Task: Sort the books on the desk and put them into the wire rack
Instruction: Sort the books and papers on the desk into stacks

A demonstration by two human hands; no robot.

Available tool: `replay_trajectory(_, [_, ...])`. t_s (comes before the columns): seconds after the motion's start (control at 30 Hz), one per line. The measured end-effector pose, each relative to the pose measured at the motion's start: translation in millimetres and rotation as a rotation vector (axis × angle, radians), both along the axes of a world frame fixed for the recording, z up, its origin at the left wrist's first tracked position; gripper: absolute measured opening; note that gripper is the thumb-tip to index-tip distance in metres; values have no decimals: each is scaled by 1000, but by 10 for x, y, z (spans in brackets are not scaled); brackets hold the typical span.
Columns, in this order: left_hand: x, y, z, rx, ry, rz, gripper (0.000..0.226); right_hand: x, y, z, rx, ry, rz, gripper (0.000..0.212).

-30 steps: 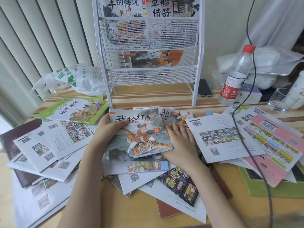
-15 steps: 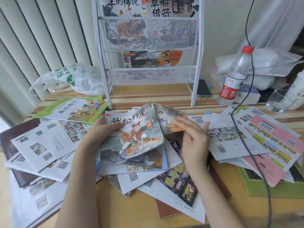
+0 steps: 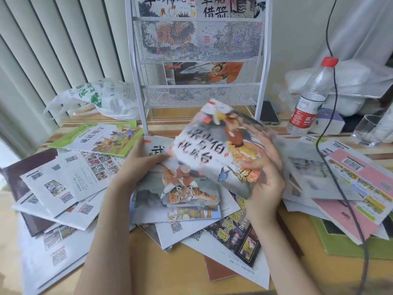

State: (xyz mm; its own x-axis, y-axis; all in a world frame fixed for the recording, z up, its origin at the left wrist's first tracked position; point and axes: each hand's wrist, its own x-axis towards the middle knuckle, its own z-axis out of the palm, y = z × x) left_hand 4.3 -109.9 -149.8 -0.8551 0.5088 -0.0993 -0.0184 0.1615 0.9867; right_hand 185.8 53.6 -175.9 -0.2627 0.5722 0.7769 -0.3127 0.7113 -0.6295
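Note:
Many thin picture books lie scattered over the wooden desk (image 3: 180,267). My left hand (image 3: 138,165) grips the left edge of a tiger-cover book (image 3: 180,188) lying on the middle pile. My right hand (image 3: 265,173) holds a second book with butterflies and large black characters (image 3: 212,152), lifted and tilted above the tiger book; it is blurred. The white wire rack (image 3: 200,96) stands upright behind them, with books in its upper pockets and one orange-figured book (image 3: 204,72) in a lower pocket.
A green book (image 3: 100,139) lies left of the rack beside a plastic bag (image 3: 95,99). A water bottle (image 3: 308,101), a phone (image 3: 269,112) and a glass (image 3: 368,130) stand right. A black cable (image 3: 340,177) hangs across the pink book (image 3: 361,186).
My right hand has picked up the butterfly book from beside the tiger book and raised it over the pile. My left hand keeps its hold on the tiger book.

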Motion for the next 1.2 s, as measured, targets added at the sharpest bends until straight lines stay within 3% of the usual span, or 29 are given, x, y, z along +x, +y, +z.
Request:
replay_trajectory(0.1, [40,86,-47,-40,-57,-63,45,-126,1,-29,-259,-186,257,44])
replay_trajectory(0.2, [-36,100,-84,-35,-83,48,36,-149,20,-85,-345,-397,337,55])
replay_trajectory(0.3, [-12,97,-47,36,-151,63,39,-125,-7,-87,-286,-602,341,61])
replay_trajectory(0.43, [66,100,-65,-5,-68,-90,54,-99,-70,-27,-88,-776,326,63])
replay_trajectory(0.53, [68,143,-104,13,-29,-84,95,-48,-46,6,-74,-723,163,58])
replay_trajectory(0.6, [60,164,-121,54,-9,-59,100,6,75,-1,-71,-655,-96,54])
replay_trajectory(0.63, [65,171,-121,80,-9,-55,100,51,154,-5,-55,-720,-238,56])
replay_trajectory(0.7, [95,201,-116,109,27,-90,97,133,282,0,-100,-1064,-459,68])
replay_trajectory(0.8, [157,296,-136,133,128,-171,88,147,293,9,-120,-1359,-536,71])
replay_trajectory(0.97, [210,383,-181,49,260,-154,66,97,340,77,122,-1313,-584,66])
replay_trajectory(1.2, [177,391,-219,34,251,-129,53,192,352,109,14,-1284,-583,49])
